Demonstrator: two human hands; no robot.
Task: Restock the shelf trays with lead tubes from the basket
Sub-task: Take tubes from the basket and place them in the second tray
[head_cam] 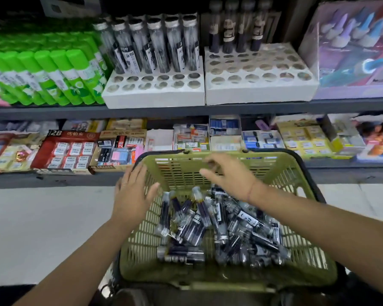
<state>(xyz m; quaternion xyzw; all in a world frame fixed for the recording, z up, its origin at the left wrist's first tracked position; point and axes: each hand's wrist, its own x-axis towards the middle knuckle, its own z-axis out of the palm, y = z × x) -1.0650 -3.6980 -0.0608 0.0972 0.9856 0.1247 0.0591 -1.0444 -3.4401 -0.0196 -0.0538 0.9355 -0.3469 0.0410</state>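
A: Trays on the upper shelf [53,111]?
B: Two, white foam: a left tray [153,96] and a right tray [261,93].
A: Tubes standing in them?
B: Six front-row tubes [156,47] in the left tray, more behind, uncounted; four back-edge tubes [228,34] in the right.
A: Vacancies?
B: Twelve empty holes [147,78] along the left tray's front edge, two rows of six.
A: Baskets?
B: One green basket [181,171]; its loose tubes [219,230] lie too tangled to count.
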